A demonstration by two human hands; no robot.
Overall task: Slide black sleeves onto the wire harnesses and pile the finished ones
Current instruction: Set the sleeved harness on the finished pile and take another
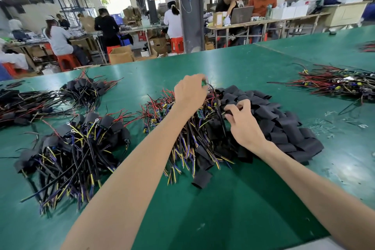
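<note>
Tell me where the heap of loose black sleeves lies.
The heap of black sleeves lies on the green table, right of centre in the head view, beside the right hand and against the right side of the pile of bare wire harnesses.

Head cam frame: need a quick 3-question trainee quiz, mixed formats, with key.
1. True or false: the right hand pinches a black sleeve.
2. The left hand grips: A. a wire harness; B. scissors; C. a cardboard box.
3. Fill in: on the green table, the loose sleeve pile lies on the person's ___ side.
Key: 1 true; 2 A; 3 right.
</note>
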